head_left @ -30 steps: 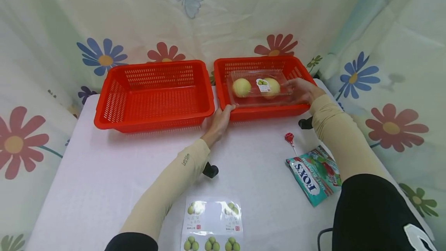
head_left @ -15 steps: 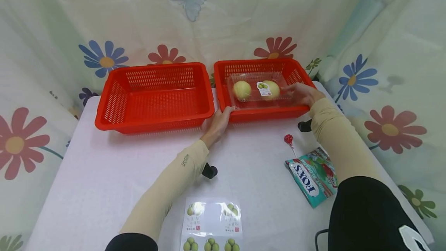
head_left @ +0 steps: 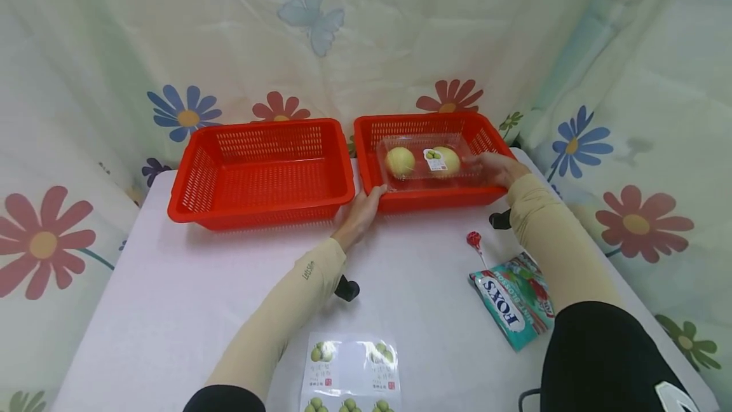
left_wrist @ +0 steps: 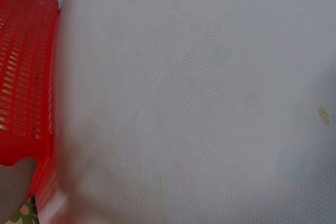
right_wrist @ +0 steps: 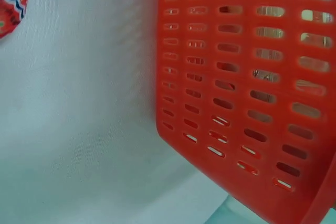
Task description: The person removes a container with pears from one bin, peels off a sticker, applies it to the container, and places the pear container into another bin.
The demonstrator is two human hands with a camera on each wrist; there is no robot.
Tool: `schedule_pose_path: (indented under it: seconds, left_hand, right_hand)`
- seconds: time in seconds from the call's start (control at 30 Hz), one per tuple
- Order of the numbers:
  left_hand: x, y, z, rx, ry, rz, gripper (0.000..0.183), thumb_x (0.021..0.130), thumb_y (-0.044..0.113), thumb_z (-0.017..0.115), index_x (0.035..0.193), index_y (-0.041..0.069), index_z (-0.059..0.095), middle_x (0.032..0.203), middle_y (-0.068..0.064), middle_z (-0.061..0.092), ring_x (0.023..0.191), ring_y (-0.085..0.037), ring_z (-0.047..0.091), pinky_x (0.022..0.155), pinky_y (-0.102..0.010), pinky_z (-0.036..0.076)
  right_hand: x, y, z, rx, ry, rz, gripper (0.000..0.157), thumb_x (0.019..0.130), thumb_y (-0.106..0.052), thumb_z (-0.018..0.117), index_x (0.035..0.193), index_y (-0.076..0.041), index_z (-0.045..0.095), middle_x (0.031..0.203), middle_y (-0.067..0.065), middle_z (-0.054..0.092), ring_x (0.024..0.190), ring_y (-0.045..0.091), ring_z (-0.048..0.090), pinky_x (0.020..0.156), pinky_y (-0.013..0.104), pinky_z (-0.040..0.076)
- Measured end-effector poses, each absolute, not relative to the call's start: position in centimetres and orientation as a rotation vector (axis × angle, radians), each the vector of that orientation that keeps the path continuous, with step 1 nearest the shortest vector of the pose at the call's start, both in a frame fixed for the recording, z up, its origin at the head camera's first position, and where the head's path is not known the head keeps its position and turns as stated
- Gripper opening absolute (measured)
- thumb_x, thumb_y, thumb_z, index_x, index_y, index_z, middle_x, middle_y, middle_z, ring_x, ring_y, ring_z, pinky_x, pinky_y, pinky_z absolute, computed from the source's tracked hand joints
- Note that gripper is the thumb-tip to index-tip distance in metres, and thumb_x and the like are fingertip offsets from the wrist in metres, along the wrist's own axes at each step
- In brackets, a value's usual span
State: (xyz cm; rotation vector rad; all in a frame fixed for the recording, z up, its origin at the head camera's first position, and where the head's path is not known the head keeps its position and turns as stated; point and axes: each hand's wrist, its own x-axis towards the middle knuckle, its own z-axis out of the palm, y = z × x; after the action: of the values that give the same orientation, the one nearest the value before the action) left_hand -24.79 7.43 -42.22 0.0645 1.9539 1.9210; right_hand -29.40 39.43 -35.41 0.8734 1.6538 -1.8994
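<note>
In the head view, the clear plastic fruit box [head_left: 419, 173] lies inside the right red basket [head_left: 440, 200]. Two round yellow-green fruits [head_left: 399, 161] show through it, and its lid bears a small label [head_left: 434, 159]. My right hand [head_left: 496, 168] reaches over the basket's right side and holds the box by its right end; its fingertips are partly hidden. At the basket's front left corner, my left hand [head_left: 361, 212] grips the rim. The thumb [left_wrist: 23, 174] lies on the red plastic in the left wrist view. Perforated basket wall [right_wrist: 231, 77] fills much of the right wrist view.
Another red basket [head_left: 263, 173] stands to the left with nothing inside. A red lollipop [head_left: 474, 240] and a teal FOX'S candy bag [head_left: 515, 301] lie at the right. A sticker sheet [head_left: 351, 370] with fruit pictures is at the front. Floral curtains [head_left: 229, 37] enclose the white table [head_left: 171, 323].
The head view has tilted up, so everything sits lower in the picture. Both hands keep their places at the right basket and the fruit box, with no clear shift.
</note>
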Motion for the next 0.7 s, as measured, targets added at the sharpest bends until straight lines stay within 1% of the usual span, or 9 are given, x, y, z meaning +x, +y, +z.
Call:
schedule_pose_path:
  seconds: [0.13,0.23,0.3,0.4,0.47,0.5,0.57,0.63,0.7]
  left_hand:
    - [-25.4,7.1,-42.5,0.076,1.972,1.915,0.063,0.095,0.049,0.048,0.149,0.02,0.031,0.136,0.0,0.046,0.127,-0.02,0.04,0.112,-0.046,0.033]
    - [-25.7,6.9,-42.6,0.082,1.967,1.933,0.063,0.097,0.046,0.048,0.151,0.023,0.027,0.142,0.001,0.042,0.13,-0.02,0.038,0.113,-0.046,0.033]
    - [-25.9,6.8,-42.6,0.072,1.967,1.938,0.063,0.097,0.047,0.047,0.152,0.025,0.025,0.145,0.003,0.04,0.132,-0.02,0.036,0.114,-0.046,0.032]
    - [-26.1,6.8,-42.6,0.06,1.977,1.942,0.066,0.097,0.05,0.046,0.154,0.027,0.022,0.149,0.005,0.037,0.135,-0.019,0.035,0.114,-0.046,0.032]
    - [-26.2,6.8,-42.4,0.053,1.983,1.945,0.068,0.096,0.053,0.046,0.154,0.028,0.021,0.149,0.006,0.037,0.135,-0.018,0.035,0.115,-0.045,0.032]
    - [-26.3,6.7,-42.3,0.052,1.981,1.951,0.069,0.096,0.055,0.047,0.154,0.027,0.022,0.149,0.006,0.038,0.135,-0.018,0.036,0.114,-0.045,0.032]
    - [-26.3,6.6,-41.9,0.065,1.975,1.962,0.07,0.095,0.055,0.048,0.153,0.025,0.024,0.145,0.006,0.042,0.134,-0.019,0.037,0.114,-0.045,0.033]
    - [-26.3,6.3,-41.4,0.075,1.987,1.949,0.069,0.094,0.057,0.048,0.151,0.024,0.028,0.141,0.005,0.045,0.132,-0.02,0.039,0.112,-0.045,0.035]
    - [-26.0,6.0,-40.8,0.065,2.037,1.895,0.071,0.091,0.063,0.048,0.149,0.024,0.032,0.139,0.004,0.047,0.13,-0.02,0.04,0.11,-0.046,0.037]
  right_hand:
    - [-30.1,39.0,-35.6,0.844,1.779,-1.819,0.084,0.091,-0.03,0.066,0.151,-0.027,0.008,0.123,-0.005,0.042,0.129,0.02,0.034,0.114,0.04,0.034]
    - [-30.6,38.8,-35.8,0.792,1.887,-1.734,0.08,0.092,-0.031,0.064,0.151,-0.02,0.011,0.124,-0.002,0.042,0.129,0.023,0.035,0.114,0.04,0.033]
    - [-30.9,38.5,-35.8,0.764,1.932,-1.707,0.068,0.094,-0.032,0.061,0.146,-0.018,0.02,0.124,-0.001,0.042,0.127,0.023,0.036,0.114,0.038,0.033]
    - [-31.2,38.2,-35.6,0.768,1.949,-1.719,0.042,0.094,-0.033,0.06,0.126,-0.021,0.035,0.119,-0.002,0.044,0.119,0.02,0.04,0.113,0.035,0.035]
    - [-31.3,38.1,-35.1,0.744,1.956,-1.725,0.037,0.095,-0.035,0.059,0.122,-0.021,0.038,0.12,-0.001,0.044,0.117,0.02,0.04,0.112,0.033,0.034]
    - [-31.4,38.0,-34.9,0.722,1.962,-1.723,0.04,0.095,-0.037,0.057,0.126,-0.021,0.038,0.125,0.001,0.043,0.12,0.02,0.039,0.113,0.033,0.034]
    - [-31.5,38.0,-34.2,0.676,1.957,-1.731,0.058,0.096,-0.04,0.054,0.144,-0.019,0.028,0.142,0.008,0.037,0.13,0.024,0.035,0.115,0.035,0.031]
    - [-31.4,37.9,-33.3,0.641,1.939,-1.742,0.077,0.097,-0.042,0.052,0.155,-0.016,0.008,0.157,0.013,0.02,0.141,0.029,0.025,0.117,0.038,0.027]
    - [-31.3,37.8,-32.4,0.638,1.945,-1.747,0.09,0.095,-0.045,0.054,0.156,-0.014,-0.004,0.163,0.011,0.005,0.147,0.03,0.016,0.118,0.04,0.026]
